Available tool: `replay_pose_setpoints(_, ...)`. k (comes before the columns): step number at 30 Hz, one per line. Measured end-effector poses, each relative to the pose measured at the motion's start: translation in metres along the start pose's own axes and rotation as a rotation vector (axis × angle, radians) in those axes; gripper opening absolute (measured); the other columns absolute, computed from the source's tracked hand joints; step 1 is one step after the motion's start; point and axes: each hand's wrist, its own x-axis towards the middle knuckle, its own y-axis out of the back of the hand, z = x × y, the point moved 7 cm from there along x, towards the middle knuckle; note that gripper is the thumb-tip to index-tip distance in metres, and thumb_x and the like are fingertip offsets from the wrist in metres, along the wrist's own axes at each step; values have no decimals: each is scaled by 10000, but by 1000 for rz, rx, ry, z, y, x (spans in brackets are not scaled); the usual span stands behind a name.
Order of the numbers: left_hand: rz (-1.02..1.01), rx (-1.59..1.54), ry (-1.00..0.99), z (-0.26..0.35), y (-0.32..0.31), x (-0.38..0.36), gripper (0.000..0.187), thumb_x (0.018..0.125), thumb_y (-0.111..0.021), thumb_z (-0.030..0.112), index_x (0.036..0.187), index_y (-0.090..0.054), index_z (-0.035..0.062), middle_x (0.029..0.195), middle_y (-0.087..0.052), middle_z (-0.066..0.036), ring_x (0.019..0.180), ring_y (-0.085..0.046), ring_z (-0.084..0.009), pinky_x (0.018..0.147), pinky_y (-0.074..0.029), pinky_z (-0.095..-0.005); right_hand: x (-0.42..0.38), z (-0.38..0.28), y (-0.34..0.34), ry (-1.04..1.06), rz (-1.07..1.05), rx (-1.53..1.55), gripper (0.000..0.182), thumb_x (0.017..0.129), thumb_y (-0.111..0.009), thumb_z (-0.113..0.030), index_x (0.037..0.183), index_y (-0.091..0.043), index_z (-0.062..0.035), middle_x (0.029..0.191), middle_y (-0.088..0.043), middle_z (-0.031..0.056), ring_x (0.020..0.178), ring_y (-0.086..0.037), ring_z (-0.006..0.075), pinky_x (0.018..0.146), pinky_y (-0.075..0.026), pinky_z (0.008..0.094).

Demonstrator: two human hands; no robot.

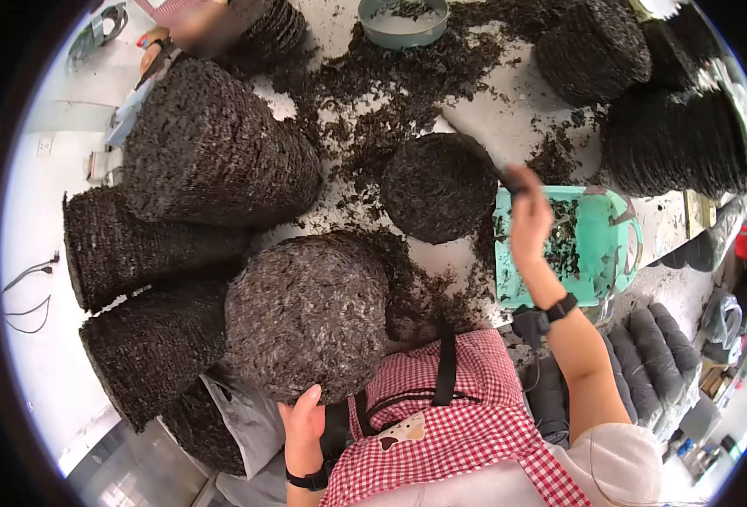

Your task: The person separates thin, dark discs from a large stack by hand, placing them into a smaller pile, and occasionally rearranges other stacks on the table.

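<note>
My left hand (303, 422) grips the lower edge of a large round stack of dark, dried seaweed (306, 317), thumb on its face. The stack is tilted towards me. My right hand (529, 221) is closed around the dark handle of a knife (483, 148), whose pale blade is smeared by motion. The blade lies over the upper right edge of a smaller round seaweed piece (437, 188) on the table. Under my right forearm stands a green plastic dustpan-like tray (597, 241) holding dark flakes.
Several tall seaweed stacks lean at the left (213, 144), and more stacks (593, 51) stand at the upper right. Loose flakes (390, 80) cover much of the white table. A round grey-green basin (403, 29) sits at the back. Another person's hand (149, 57) is at the upper left.
</note>
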Motion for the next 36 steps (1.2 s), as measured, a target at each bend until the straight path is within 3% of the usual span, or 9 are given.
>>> replay_pose_setpoints(2,45,-47,-3,-6,3,-3,676,703,-550,-59,1345,-357,31,1267,-481,-130,1174,-482,-280,999,-383,-426,20,16,40,-62,274,57,319,908,-423,-19,1200,-541,29,1092,-616,92,966,-552,146,891,-427,269)
replay_pose_setpoints(5,170,-75,12,-4,-10,-10,689,701,-545,-43,1356,-345,30,1283,-472,-142,1180,-478,-291,1007,-379,-437,33,42,64,-194,394,228,312,927,-439,-50,1208,-532,50,1115,-597,79,978,-528,127,883,-420,262)
replay_pose_setpoints(11,246,-56,7,-5,-17,-14,698,708,-557,-1,1367,-330,10,1321,-441,-153,1211,-453,-307,1031,-351,-449,21,-44,36,380,42,-127,409,801,-384,115,1166,-555,44,1183,-585,156,1144,-532,270,1002,-381,351)
replay_pose_setpoints(13,250,-62,-17,-4,-21,-14,693,713,-561,4,1367,-331,9,1327,-435,-154,1212,-453,-305,1032,-348,-446,-2,-49,8,582,-246,-298,520,643,-435,144,1112,-597,-12,1198,-578,173,1185,-509,327,1045,-336,467)
replay_pose_setpoints(16,256,-47,-35,-12,-16,-14,662,725,-593,24,1345,-361,37,1268,-482,-151,1149,-505,-301,969,-428,-463,-44,-5,-58,508,-767,-548,561,706,-627,-28,1251,-498,-54,1367,-442,127,1300,-375,308,1101,-219,504)
replay_pose_setpoints(22,144,-20,32,-32,-24,-5,572,760,-592,2,1301,-407,-15,1213,-522,-179,1120,-531,-309,964,-439,-471,-125,-128,-76,588,-1103,107,654,769,-694,-376,1283,-462,-44,1382,-410,148,1320,-343,309,1093,-261,477)
replay_pose_setpoints(23,99,-57,94,-32,-33,-5,518,796,-577,-45,1288,-415,-39,1251,-504,-138,1143,-509,-255,991,-400,-385,-139,-146,-81,619,-1158,169,671,765,-695,-382,1289,-455,-40,1388,-404,150,1321,-342,305,1094,-271,461)
replay_pose_setpoints(28,-273,-114,75,-33,-35,-11,630,734,-692,-44,1304,-428,-7,1272,-515,-96,1161,-502,-209,993,-409,-343,-165,-167,-95,865,-1055,62,530,711,-704,-183,1193,-546,-29,1328,-480,129,1230,-471,274,993,-429,386)
replay_pose_setpoints(36,-353,327,-17,-14,-32,-7,513,782,-707,38,1247,-495,-2,1205,-566,-84,1114,-529,-174,959,-430,-333,-164,-195,-91,557,-1100,77,657,752,-713,-323,1297,-462,-58,1394,-399,144,1309,-357,313,1056,-340,424)
